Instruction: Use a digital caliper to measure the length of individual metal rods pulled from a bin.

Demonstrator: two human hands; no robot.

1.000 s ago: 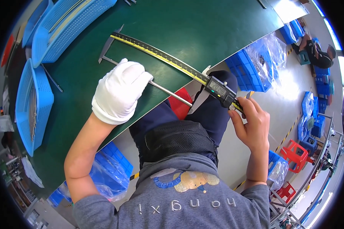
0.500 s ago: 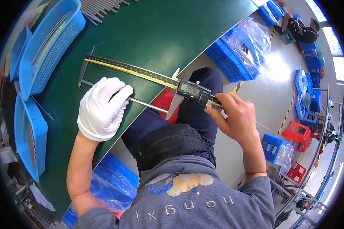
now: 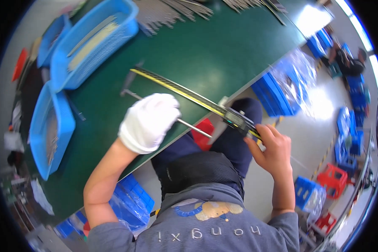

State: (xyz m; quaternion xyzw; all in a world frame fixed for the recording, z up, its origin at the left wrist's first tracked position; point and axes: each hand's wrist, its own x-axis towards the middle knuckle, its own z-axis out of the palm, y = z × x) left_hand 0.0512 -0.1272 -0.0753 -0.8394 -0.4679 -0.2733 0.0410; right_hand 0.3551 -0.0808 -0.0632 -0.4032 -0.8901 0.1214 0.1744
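Rod, thin and metal, lies across the green table edge, clenched in the gloved left hand, while the bare right hand grasps the digital caliper slider; measuring well means holding the rod square between the jaws, light thumb pressure

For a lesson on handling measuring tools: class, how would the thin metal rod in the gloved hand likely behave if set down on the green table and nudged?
The rod looks round and slim, so it would probably roll on the smooth green table. It juts straight out of the left hand without sagging, so it is likely stiff. Its bare metal may slip in a loose grip.
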